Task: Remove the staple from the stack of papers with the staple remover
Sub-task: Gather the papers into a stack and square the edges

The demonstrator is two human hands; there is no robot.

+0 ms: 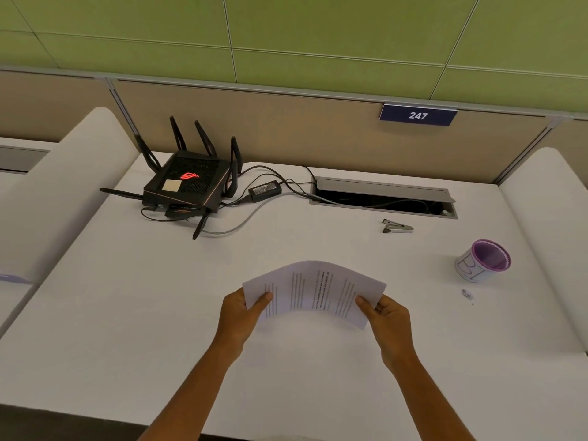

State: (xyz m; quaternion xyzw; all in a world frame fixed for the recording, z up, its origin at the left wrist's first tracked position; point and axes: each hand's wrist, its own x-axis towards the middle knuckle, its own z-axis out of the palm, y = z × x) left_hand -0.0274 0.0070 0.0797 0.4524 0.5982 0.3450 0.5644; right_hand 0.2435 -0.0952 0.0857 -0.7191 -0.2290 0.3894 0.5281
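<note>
Staple itself not visible anywhere on the stack of papers (313, 289); print on the sheets too small to read. Both hands hold the stack up over the near middle of the tabletop (127, 313), sheets bowed upward in an arch. Left hand (242, 316) pinches the left end, thumb on top, fingers hidden beneath the paper. Right hand (389, 323) pinches the right end the same way, thumb on top, fingers curled under. Forearms cut off by the bottom of the frame.

Staple remover (397, 226) lies on its side toward the far right of the tabletop, just in front of the cable hatch (381, 194), well apart from both hands. Hatch lid is tilted open; inside dark, only some cables made out.

Purple-rimmed cup (483, 261) near the right edge, tipped toward the camera, white wrap with marker scribble; inside looks purple, contents cannot tell. Small specks (467, 294) on the tabletop just in front of it, too tiny to identify.

Black router (187, 183) with antennas at the far left, red logo lit, pale sticky note on top, power brick (264, 189) beside it, cables running into the hatch. Sign (418, 115) on the back partition reads 247.
</note>
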